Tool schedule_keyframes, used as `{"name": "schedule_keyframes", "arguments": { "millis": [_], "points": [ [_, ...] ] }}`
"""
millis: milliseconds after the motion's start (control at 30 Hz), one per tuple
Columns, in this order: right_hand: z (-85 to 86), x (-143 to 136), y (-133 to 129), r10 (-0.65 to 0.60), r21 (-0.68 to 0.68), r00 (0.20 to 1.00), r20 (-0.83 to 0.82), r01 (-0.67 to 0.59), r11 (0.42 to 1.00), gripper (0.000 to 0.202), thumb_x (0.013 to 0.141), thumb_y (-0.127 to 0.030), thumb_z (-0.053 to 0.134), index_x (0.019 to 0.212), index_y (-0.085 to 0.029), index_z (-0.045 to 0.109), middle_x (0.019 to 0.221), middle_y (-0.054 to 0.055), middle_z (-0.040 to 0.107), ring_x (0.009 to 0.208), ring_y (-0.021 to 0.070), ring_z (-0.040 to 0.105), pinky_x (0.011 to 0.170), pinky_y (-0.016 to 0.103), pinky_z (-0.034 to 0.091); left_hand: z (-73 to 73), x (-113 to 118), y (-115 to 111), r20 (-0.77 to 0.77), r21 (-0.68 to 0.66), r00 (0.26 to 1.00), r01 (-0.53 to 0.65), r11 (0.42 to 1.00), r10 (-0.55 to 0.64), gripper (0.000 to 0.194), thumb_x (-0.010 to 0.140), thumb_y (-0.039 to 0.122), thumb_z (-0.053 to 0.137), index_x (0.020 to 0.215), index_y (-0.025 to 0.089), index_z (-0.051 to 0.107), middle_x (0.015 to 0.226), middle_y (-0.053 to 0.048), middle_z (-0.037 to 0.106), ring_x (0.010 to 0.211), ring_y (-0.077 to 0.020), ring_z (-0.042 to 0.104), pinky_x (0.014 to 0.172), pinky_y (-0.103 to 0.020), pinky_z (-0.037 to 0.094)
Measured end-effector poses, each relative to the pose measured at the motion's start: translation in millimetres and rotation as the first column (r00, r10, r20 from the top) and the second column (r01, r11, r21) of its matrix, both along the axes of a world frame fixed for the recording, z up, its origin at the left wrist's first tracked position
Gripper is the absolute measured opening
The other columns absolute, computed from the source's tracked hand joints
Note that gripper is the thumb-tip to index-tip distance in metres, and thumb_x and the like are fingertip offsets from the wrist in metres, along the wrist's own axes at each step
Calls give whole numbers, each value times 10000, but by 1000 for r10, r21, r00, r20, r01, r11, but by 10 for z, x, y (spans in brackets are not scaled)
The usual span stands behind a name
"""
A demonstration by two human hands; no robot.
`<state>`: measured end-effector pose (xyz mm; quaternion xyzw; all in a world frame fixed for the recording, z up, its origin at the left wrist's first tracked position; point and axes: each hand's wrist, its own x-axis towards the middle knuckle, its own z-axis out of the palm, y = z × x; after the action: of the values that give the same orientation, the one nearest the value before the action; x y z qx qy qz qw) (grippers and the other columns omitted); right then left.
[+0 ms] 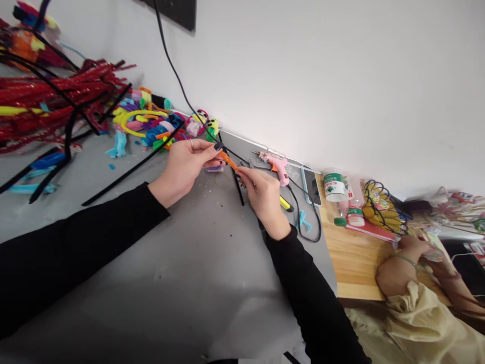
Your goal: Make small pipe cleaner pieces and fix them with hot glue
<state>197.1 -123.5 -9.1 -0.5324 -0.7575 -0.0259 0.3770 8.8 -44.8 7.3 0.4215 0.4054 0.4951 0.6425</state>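
While both hands pinch an orange pipe cleaner, grey table meets white wall — cluttered.

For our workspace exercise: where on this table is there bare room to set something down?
Free: the grey tabletop between the two black sleeves, below the left hand and right hand. Crowded: the pipe cleaner pile along the wall, and around the glue gun.
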Motion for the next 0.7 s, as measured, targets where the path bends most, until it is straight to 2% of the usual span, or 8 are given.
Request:
{"name": "schedule_keyframes", "arguments": {
  "millis": [167,267,367,467,700],
  "points": [
    [33,-72,3,-23,53,998,-62,26,998,300,1090,-300,504,1013,-204,778,862,53,797,755,157,741,756,291,597,26,1,34,73,-61,997,-4,998,9,157,840,118,815,743,138,693,747,-28,734,681,-142,736,765,-273,637],
    [21,-71,-8,-31,53,991,-128,38,998,265,1077,-289,522,1001,-220,767,862,35,796,752,152,739,746,291,601,51,-23,41,27,44,999,23,999,-24,129,818,135,848,773,122,727,759,-45,753,666,-157,736,741,-291,640],
    [10,-23,-15,-52,34,979,-197,60,998,194,1049,-288,576,1024,-236,761,907,38,800,776,164,731,743,308,605,58,-62,34,-39,141,995,102,985,-97,160,800,202,886,826,115,755,770,-67,772,676,-189,751,725,-316,647],
    [7,27,-4,-62,9,975,-214,65,998,170,1033,-273,592,1065,-245,757,954,45,797,793,171,714,752,327,606,45,-88,19,-59,146,985,167,975,-160,215,788,248,900,881,113,761,790,-85,785,704,-204,766,731,-321,655],
    [6,2,3,-26,2,982,-185,27,1000,197,1046,-253,553,1094,-240,743,980,52,777,876,179,723,801,339,601,35,-80,3,-106,143,977,201,969,-187,235,770,258,887,890,128,732,797,-63,780,738,-202,773,764,-321,663]
  ]
}}
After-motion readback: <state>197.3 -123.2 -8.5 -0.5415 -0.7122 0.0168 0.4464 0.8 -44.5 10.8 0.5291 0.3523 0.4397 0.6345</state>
